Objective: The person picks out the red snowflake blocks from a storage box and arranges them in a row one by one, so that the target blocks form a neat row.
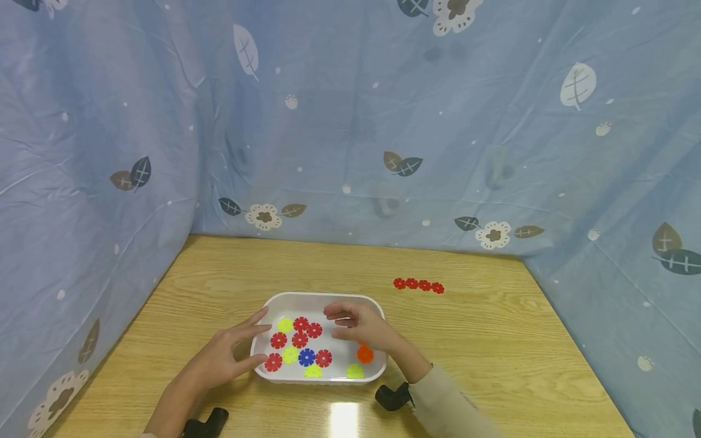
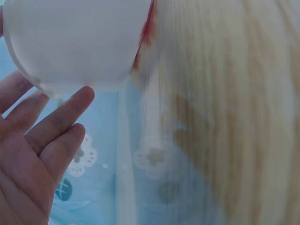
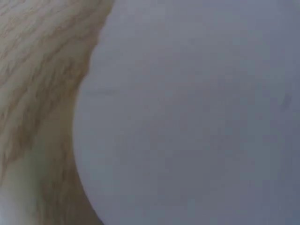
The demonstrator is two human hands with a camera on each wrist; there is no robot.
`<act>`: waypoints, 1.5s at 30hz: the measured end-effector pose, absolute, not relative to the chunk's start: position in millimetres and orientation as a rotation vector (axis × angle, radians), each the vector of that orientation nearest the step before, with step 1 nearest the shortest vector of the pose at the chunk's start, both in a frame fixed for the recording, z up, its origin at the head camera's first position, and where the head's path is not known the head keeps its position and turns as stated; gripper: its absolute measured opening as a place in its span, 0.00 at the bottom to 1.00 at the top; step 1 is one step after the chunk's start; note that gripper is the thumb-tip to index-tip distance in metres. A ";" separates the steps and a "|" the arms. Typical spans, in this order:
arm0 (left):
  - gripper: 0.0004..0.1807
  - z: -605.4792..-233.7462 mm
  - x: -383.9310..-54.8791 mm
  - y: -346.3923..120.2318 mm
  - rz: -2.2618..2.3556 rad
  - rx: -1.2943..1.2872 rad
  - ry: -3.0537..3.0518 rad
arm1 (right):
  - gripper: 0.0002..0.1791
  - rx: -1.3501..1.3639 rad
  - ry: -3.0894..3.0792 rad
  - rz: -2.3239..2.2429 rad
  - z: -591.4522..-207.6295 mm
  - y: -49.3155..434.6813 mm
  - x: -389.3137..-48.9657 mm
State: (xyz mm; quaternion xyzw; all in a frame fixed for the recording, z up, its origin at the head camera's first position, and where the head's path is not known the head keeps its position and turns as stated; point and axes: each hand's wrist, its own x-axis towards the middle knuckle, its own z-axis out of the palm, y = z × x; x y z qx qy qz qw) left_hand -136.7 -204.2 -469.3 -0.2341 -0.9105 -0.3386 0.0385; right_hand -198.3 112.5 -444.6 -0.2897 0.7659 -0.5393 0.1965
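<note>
Blue leaf-print cloth [image 1: 328, 121] hangs behind & beside a wood counter [image 1: 465, 340]. White tub [image 1: 339, 357] on it holds red, yellow, blue & orange discs [image 1: 299, 339], most toward its L side. L hand [image 1: 221, 357] relaxed, fingers spread at tub's L rim; R hand [image 1: 365, 328] over tub's R part, fingers loosely bent, thumb apart. Row of 4 red discs [image 1: 422, 285] lies beyond tub, to the R
</note>
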 end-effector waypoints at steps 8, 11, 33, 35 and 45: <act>0.27 -469.5 -137.4 -204.3 -1.028 -0.741 -2.781 | 0.20 -0.871 2.149 -1.224 -451.8 99.3 -197.8; 0.27 -470.3 -137.7 -204.8 -1.028 -0.757 -2.776 | 0.19 -0.860 2.135 -1.152 -453.3 96.7 -197.8; 0.27 -472.2 -138.6 -205.7 -1.046 -0.755 -2.780 | 0.17 -1.133 2.415 -0.635 -462.2 86.9 -190.3; 0.27 -472.2 -138.6 -205.7 -1.043 -0.759 -2.774 | 0.16 -1.133 2.440 -0.587 -461.9 85.5 -189.7; 0.27 -473.8 -139.1 -205.4 -1.036 -0.746 -2.776 | 0.12 -1.071 2.438 -0.555 -459.0 85.1 -186.6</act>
